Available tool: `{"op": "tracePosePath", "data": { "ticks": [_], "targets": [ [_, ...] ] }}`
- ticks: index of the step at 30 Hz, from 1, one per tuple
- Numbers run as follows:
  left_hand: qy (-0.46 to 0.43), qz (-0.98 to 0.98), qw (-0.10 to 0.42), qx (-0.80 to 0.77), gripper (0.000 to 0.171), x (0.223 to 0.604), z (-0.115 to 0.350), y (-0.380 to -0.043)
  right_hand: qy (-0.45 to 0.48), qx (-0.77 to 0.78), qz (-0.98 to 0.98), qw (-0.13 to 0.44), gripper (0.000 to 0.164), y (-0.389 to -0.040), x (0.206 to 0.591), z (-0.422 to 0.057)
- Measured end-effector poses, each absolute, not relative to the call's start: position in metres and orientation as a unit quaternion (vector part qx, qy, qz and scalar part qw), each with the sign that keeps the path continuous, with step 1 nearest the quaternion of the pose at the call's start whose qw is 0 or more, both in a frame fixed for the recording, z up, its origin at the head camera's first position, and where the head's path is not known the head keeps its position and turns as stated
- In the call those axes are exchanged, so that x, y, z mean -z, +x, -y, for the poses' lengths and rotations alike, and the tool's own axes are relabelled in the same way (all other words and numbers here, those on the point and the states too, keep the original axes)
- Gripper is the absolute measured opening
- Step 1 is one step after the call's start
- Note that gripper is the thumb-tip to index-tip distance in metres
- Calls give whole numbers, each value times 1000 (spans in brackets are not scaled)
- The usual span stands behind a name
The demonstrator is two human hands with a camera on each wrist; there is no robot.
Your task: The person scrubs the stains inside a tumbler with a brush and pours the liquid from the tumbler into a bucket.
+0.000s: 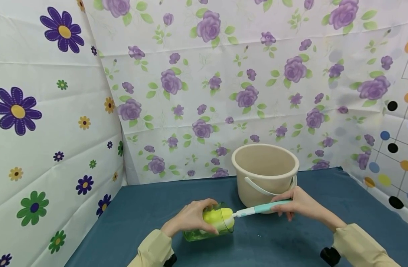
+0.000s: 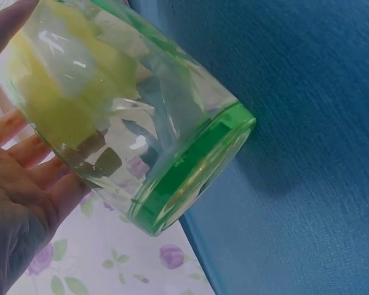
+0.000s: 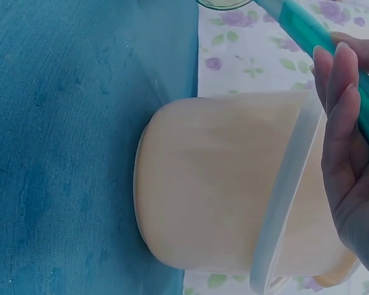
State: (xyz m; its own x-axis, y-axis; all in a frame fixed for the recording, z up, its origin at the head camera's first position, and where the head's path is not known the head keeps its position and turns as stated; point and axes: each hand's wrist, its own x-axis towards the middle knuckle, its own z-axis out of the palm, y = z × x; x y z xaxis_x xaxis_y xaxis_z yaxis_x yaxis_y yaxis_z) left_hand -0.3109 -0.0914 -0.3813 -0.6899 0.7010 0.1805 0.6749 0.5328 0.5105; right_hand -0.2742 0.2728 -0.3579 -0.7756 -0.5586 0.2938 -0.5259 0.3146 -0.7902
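My left hand (image 1: 192, 217) grips a clear glass (image 1: 194, 236) with a green base, tipped on its side with its mouth toward the right. In the left wrist view the fingers curve along the side of the glass (image 2: 187, 161). A bottle brush's yellow and white sponge head (image 1: 224, 216) sits inside the glass, near the mouth. Between fingers and thumb, my right hand (image 1: 300, 205) holds the brush's white and turquoise handle (image 1: 262, 207). The right wrist view shows this turquoise handle (image 3: 304, 27) lying along the fingers.
A beige bucket (image 1: 248, 189) with a pale carrying handle (image 1: 257, 187) stands behind the right hand, near the back of the table. Dark blue cloth (image 1: 150, 207) covers the table. Flowered sheets (image 1: 190, 111) hang at the back and sides. Small water drops dot the cloth.
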Motion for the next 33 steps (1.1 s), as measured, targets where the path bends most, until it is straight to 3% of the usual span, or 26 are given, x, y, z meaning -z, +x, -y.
{"op": "tracePosePath", "data": {
  "ticks": [10, 33],
  "targets": [
    [406, -866, 27, -290, 73, 382, 92, -313, -295, 474, -830, 11, 17, -278, 358, -274],
    [396, -873, 25, -284, 73, 382, 91, -312, -312, 478, -821, 36, 15, -273, 367, -283]
  ]
}}
